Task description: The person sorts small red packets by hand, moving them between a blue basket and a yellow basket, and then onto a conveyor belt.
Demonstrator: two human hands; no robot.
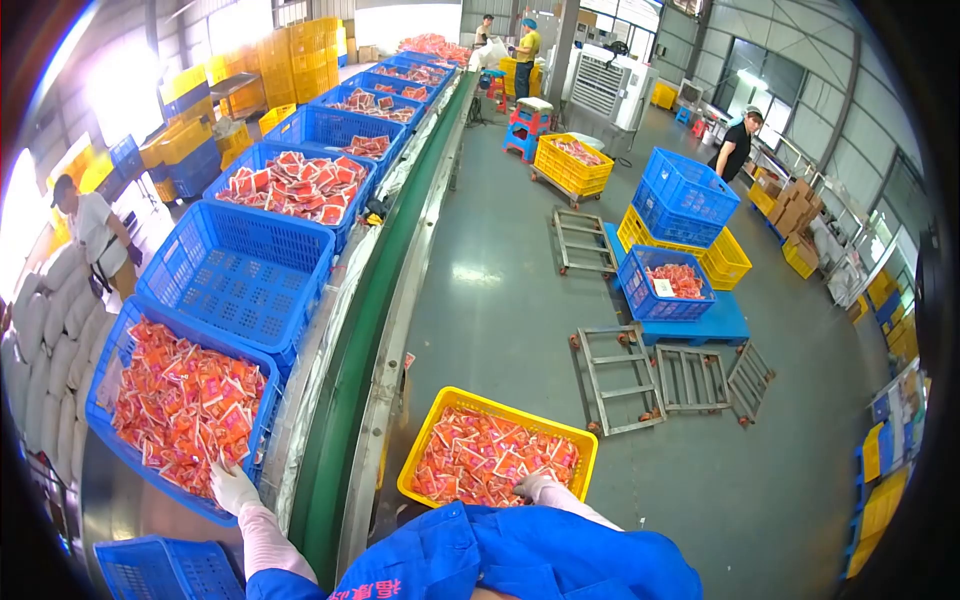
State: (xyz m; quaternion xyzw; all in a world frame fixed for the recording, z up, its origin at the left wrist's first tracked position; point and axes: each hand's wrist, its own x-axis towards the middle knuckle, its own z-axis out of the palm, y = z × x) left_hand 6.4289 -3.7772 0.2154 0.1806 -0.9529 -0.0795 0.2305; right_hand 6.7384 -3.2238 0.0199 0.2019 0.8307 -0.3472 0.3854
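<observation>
My left hand (233,487), in a white glove, reaches to the near right edge of a blue crate (262,440) full of red packets (190,400). Its fingertips touch the packets, and what they hold, if anything, is too small to tell. Down at the right, my right hand (535,486) is at the near edge of a yellow crate (590,462) filled with similar red packets (490,455). Its fingers are partly hidden against the packets and the crate's edge. An empty blue crate (240,262) sits just beyond the full blue one.
Blue crates line the green conveyor (345,420). Metal dollies (617,375) lie on the floor at right, near a blue pallet (700,325) with stacked crates. A person (95,235) stands at left, another (737,145) at right, and two are far back.
</observation>
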